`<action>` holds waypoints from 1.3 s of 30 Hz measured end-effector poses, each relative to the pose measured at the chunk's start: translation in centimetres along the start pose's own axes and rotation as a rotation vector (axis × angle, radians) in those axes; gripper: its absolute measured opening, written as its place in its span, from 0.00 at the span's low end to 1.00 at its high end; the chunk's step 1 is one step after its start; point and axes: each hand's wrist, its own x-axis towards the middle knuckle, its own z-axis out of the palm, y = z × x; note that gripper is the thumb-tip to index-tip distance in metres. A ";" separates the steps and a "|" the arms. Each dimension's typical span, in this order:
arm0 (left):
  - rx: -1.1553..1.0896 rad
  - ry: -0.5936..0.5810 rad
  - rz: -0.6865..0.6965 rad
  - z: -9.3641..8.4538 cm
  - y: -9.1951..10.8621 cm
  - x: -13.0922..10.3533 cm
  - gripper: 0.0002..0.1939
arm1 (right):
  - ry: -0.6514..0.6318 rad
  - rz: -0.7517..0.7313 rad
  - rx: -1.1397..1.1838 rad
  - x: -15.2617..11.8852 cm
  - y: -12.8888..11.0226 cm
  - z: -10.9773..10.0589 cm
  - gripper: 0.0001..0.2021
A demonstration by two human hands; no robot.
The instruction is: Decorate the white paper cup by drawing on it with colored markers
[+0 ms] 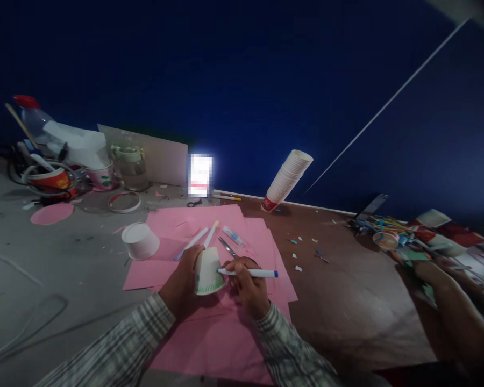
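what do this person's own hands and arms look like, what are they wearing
Left hand and right hand are both bare, without gloves. Long plaid fabric sleeves, pale and dark grey-green checks, cover both forearms down to about the wrists.

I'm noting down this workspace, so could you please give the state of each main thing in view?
Held paper cup: upside down, green strokes near rim.
Held marker: uncapped, tip at the cup.
Left grip: holding the cup.
Right grip: holding the marker.
Pink sheets: flat, overlapping.
Scissors: on the sheets, blade opening unclear.
Cup stack: nested.
Glass jar: upright.
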 end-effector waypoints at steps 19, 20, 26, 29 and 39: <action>-0.093 0.039 -0.095 0.6 -1.4 -1.1 0.42 | 0.014 0.043 0.060 0.3 -0.2 0.1 0.26; -0.091 0.039 -0.099 0.6 -1.4 -1.1 0.42 | 0.014 0.033 0.051 0.3 -0.2 0.1 0.26; -0.047 0.060 -0.051 0.6 -1.3 -0.9 0.40 | 0.002 0.026 0.062 0.2 -0.5 0.1 0.26; -0.054 0.028 -0.082 0.6 -1.2 -0.9 0.41 | -0.002 0.034 0.066 0.2 -0.5 0.1 0.26; -0.055 0.012 -0.115 0.5 -1.4 -1.2 0.41 | -0.005 0.027 0.044 0.4 -0.5 0.2 0.27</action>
